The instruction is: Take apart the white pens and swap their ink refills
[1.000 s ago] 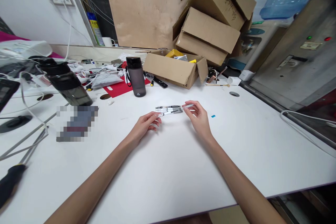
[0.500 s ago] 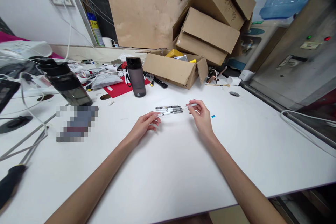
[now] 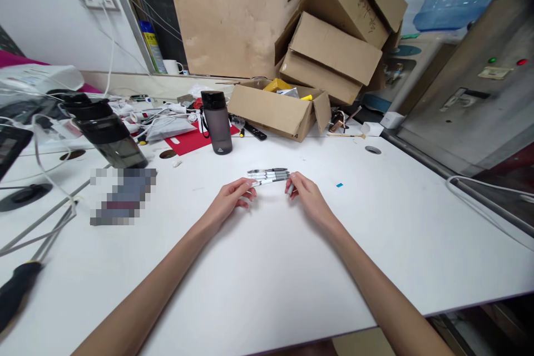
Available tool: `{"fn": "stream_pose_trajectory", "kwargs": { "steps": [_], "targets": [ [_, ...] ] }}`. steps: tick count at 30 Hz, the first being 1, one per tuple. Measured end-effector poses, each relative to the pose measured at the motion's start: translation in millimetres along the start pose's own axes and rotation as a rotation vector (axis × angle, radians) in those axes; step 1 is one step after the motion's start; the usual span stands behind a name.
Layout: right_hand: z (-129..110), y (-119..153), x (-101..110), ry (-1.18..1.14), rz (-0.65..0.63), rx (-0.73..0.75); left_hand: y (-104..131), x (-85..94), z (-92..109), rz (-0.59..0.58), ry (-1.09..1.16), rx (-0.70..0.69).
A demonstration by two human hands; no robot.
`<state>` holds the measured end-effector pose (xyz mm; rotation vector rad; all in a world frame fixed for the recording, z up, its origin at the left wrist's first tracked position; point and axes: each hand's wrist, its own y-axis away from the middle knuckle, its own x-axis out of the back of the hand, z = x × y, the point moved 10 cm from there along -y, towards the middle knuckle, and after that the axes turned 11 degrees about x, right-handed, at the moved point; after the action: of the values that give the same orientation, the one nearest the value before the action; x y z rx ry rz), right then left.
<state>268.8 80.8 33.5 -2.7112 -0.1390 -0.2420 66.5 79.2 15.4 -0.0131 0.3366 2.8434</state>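
Observation:
Several slim white pens with grey grips lie side by side on the white table, and a darker pen is at the back of the row. My left hand pinches the left end of the nearest white pen. At the other end of the row, my right hand is closed with its fingertips close against the pens' right ends. A short grey piece of a pen sticks out below those fingers; the rest of it is hidden in the hand.
A dark water bottle stands behind the pens, beside an open cardboard box. Another bottle and a blurred-out flat item are at the left. A small blue scrap lies to the right.
My right hand has moved left and slightly down, up to the right ends of the pens. The pen in it now points downward instead of left. My left hand has stayed in place.

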Motion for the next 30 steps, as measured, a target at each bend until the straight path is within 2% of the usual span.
{"fn": "stream_pose_trajectory", "kwargs": {
  "steps": [23,30],
  "targets": [
    [1.6,-2.0,-0.3,0.025,-0.008,0.021,0.6,-0.8,1.6,0.005,-0.018,-0.013],
    [-2.3,-5.0,9.7,-0.002,0.04,0.031,-0.8,2.9,-0.2,-0.001,-0.015,-0.008]
  ]
}}
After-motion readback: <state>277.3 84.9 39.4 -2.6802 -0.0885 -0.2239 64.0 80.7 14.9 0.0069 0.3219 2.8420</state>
